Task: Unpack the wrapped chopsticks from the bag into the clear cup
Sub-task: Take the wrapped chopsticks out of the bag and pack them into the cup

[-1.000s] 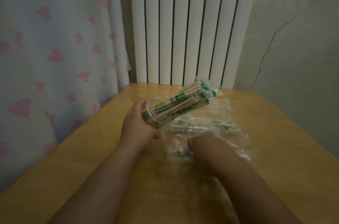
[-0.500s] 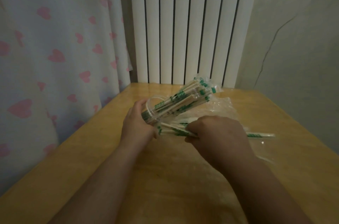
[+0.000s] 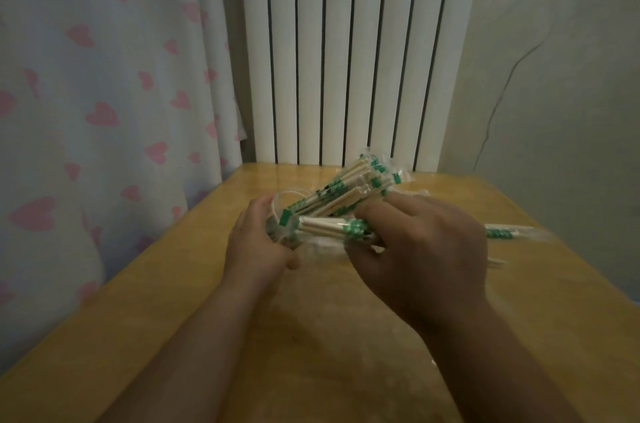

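My left hand (image 3: 254, 242) grips the clear cup (image 3: 282, 201), tilted with its mouth pointing right and away. Several wrapped chopsticks (image 3: 349, 185) with green print stick out of it. My right hand (image 3: 422, 256) is closed on a few more wrapped chopsticks (image 3: 329, 227), held level; their left ends touch the cup's rim, and their right ends (image 3: 502, 232) poke out past my hand. The clear bag (image 3: 419, 193) lies on the table behind my right hand, mostly hidden.
The wooden table (image 3: 346, 336) fills the lower view. A white radiator (image 3: 346, 52) stands behind its far edge. A curtain with pink hearts (image 3: 104, 93) hangs along the left side, and a plain wall (image 3: 561, 93) is on the right.
My right hand lifted out of the bag with a few wrapped chopsticks and carried them left to the cup's mouth. The left hand kept holding the tilted cup.
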Available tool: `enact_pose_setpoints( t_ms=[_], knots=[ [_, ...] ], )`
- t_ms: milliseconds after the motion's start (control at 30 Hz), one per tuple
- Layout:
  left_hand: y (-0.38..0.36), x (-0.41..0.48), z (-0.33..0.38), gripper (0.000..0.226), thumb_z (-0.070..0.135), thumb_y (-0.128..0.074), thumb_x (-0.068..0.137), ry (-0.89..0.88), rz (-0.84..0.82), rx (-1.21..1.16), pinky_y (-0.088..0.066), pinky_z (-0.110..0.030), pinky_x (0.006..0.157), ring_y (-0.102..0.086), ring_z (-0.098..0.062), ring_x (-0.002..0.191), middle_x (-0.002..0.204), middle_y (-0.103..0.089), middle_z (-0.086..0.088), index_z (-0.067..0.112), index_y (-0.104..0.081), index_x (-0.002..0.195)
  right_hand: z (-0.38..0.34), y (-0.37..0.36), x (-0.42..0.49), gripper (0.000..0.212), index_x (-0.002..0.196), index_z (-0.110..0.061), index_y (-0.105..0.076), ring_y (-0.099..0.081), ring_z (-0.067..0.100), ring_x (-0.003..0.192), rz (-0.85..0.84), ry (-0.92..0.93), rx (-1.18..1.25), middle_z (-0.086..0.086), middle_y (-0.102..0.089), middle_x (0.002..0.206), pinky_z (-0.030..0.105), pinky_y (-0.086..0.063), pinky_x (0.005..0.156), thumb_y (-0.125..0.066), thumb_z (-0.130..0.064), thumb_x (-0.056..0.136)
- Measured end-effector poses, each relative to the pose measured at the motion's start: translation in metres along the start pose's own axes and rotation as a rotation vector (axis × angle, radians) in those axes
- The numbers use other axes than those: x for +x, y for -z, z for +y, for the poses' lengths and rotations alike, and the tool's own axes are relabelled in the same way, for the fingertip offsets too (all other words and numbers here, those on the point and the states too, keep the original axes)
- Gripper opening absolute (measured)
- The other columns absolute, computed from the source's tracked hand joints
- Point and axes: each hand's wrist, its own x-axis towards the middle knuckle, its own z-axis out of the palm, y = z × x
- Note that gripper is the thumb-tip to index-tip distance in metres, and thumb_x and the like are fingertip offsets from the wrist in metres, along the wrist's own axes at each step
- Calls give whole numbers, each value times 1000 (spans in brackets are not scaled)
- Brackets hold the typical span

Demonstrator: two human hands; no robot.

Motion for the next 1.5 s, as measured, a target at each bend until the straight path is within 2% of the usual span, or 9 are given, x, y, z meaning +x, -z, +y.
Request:
enact_pose_setpoints(
  t_ms=[233,467,633,867,967,1067,1267,1400,1500],
  knots=[
    [0,0,2,109,7,-90,40,6,-11,-10,-55,-46,85,-54,-20,111,127,-51,10,40,-42,133,6,-1,3,30,84,-16,-70,-39,24,89,125,5,-70,6,-64,95,35,-23,73,-55,-41,88],
    [1,0,1,109,3,-90,40,6,-15,-19,-52,-47,90,-51,-22,115,127,-51,6,39,-43,131,6,-1,4,27,94,-14,-75,-37,16,57,122,-144,3,5,-57,80,22,-18,53,-58,-34,86],
    [3,-3,3,108,0,-88,41,-23,-34,-21,-52,-46,90,-52,-20,115,126,-51,8,41,-43,130,10,-7,-3,24,99,-8,-74,-42,12,66,240,-199,108,10,-57,91,18,-32,48,-71,-26,84],
    [6,-7,7,98,1,-82,47,-174,-27,198,-47,-38,89,-43,-18,115,116,-44,16,43,-43,127,12,-11,0,25,97,-8,-73,-45,-4,74,473,-343,431,-1,-56,91,0,-37,70,-63,-31,91],
    [5,-7,6,98,0,-81,46,-167,-70,174,-47,-35,88,-45,-16,114,118,-45,16,44,-43,125,12,-12,2,19,92,-15,-72,-52,-7,76,452,-338,461,-12,-56,84,6,-40,72,-62,-31,92],
    [6,-5,5,101,-1,-83,43,-150,-90,131,-49,-36,87,-47,-16,114,120,-48,13,43,-44,125,9,-11,2,10,88,-25,-65,-64,6,71,425,-385,626,-11,-64,78,22,-51,63,-63,-35,91],
    [6,-4,5,102,2,-85,43,-139,-104,133,-51,-43,90,-47,-16,116,123,-48,14,44,-44,127,2,-5,4,33,82,-20,-72,-67,9,54,102,-676,949,1,-69,63,19,-52,49,-65,-51,72],
    [6,-5,4,102,1,-84,44,-144,-103,156,-50,-41,92,-46,-16,116,122,-47,15,43,-44,129,9,-7,1,19,84,-14,-74,-72,19,66,16,-734,1073,6,-72,70,34,-59,62,-69,-32,83],
    [6,-6,5,102,2,-84,44,-150,-105,167,-50,-40,91,-46,-16,115,120,-47,15,42,-44,128,10,-6,1,17,82,-8,-71,-71,22,67,52,-782,1177,9,-71,68,32,-57,59,-60,-17,91]
  ],
)
